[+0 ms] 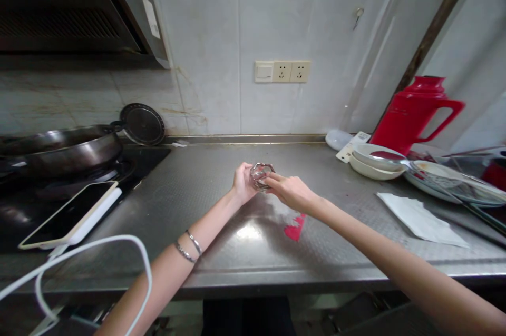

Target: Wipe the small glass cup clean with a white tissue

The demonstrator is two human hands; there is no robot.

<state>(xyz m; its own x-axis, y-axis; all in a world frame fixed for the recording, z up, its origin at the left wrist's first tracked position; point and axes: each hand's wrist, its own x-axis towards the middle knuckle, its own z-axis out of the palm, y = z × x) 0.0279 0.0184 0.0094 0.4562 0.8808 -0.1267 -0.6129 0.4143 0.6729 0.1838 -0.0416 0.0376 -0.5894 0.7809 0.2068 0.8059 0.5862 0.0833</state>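
Note:
In the head view my left hand (242, 183) is wrapped round the side of a small clear glass (261, 170) with a shiny, uneven-looking rim. The glass is above the middle of the metal counter, its opening tipped toward me. My right hand (291, 191) reaches across from the right. Its fingers are pressed together at the mouth of the glass, and whatever they pinch, if anything, is hidden. Just below that hand a torn red scrap (294, 228) lies on the counter.
At left a pan (63, 149) sits on the black stove, with a phone (71, 215) and white cable (134, 244) in front. To the right are stacked bowls (375, 165), a red thermos (411, 115) and a white paper napkin (422, 219). Wall sockets (290, 71) are behind.

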